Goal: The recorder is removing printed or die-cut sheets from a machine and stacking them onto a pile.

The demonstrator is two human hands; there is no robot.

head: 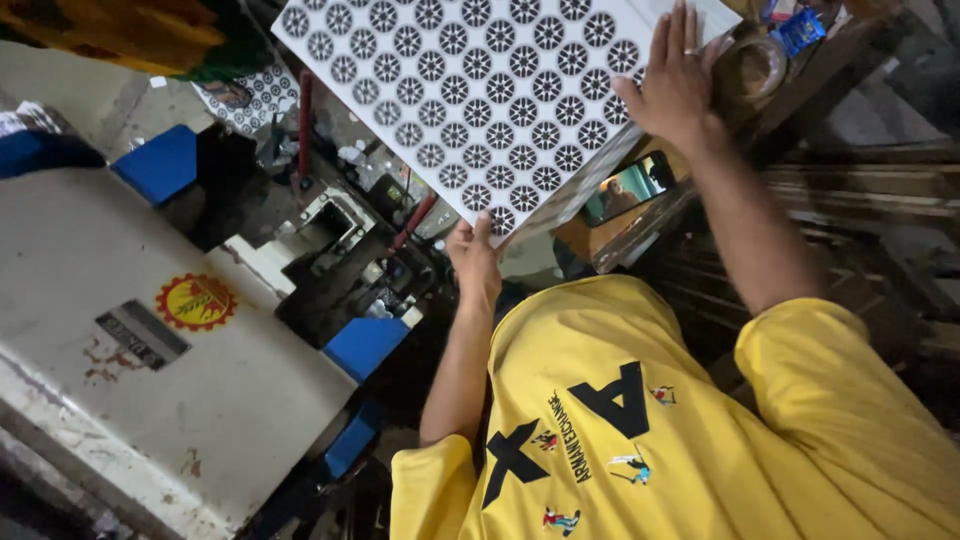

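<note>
The left hand (474,262) pinches the lower corner of a white patterned panel (480,95) with its fingers, thumb on top. The right hand (672,85) lies flat on the panel's far edge, fingers spread. A phone (625,188) lies just below the right hand.

The patterned panel (470,95) blocks the upper centre; the machine (190,340) (grey casing, blue blocks) fills the left. Free passage: bare floor, upper left (75,90).
</note>
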